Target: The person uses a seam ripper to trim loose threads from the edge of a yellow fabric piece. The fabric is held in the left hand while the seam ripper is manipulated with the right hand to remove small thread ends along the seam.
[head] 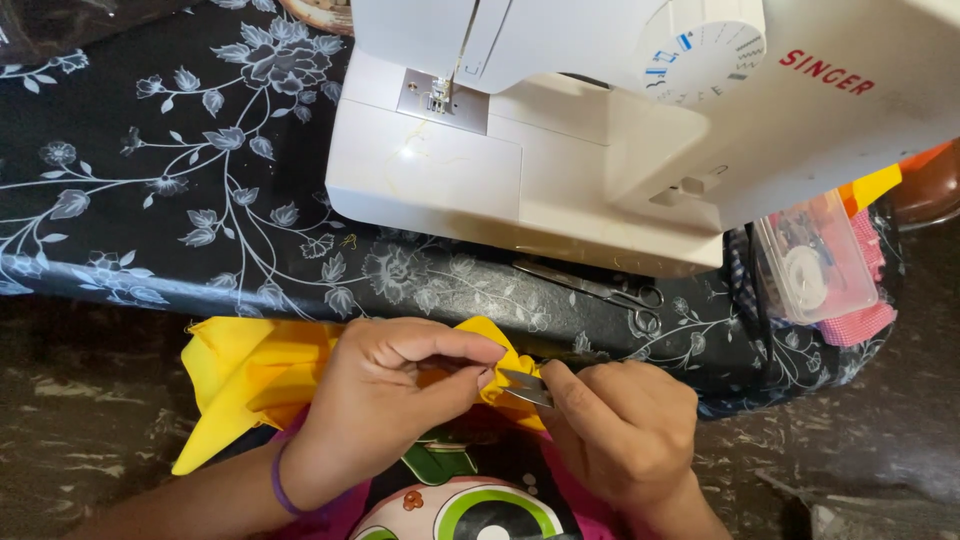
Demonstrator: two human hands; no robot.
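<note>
The left hand (pixel 385 395) has thumb and forefinger pressed together on a fold of the yellow cloth (pixel 255 375), the other fingers curled under it; the right hand (pixel 620 425) pinches a small metal snipper (pixel 525 387), its point lying at the pinched fold just beside the left fingertips (pixel 487 378); whether the blades are parted or closed I cannot tell.

The cloth sits near, bunched over the lap at the table edge, most of it spilling left; only a small tuft rises between the two hands.

The nearest risk, as I judge it, is the blade nicking the left thumb or forefinger, since the tip works almost against them; a second is that it catches the cloth itself instead of a thread, because the fold is crumpled and what lies under the point is hidden; a slip of the pinch would let the fold spring loose and shift the cut.

Further out: scissors (pixel 600 288) lie on the dark flowered table cover (pixel 150 200), near the front of the white sewing machine (pixel 560 130); a clear box (pixel 815 260) of small parts sits right, half over the edge on pink cloth, and a nudge could tip it; a purple band (pixel 278 482) circles the left wrist.
</note>
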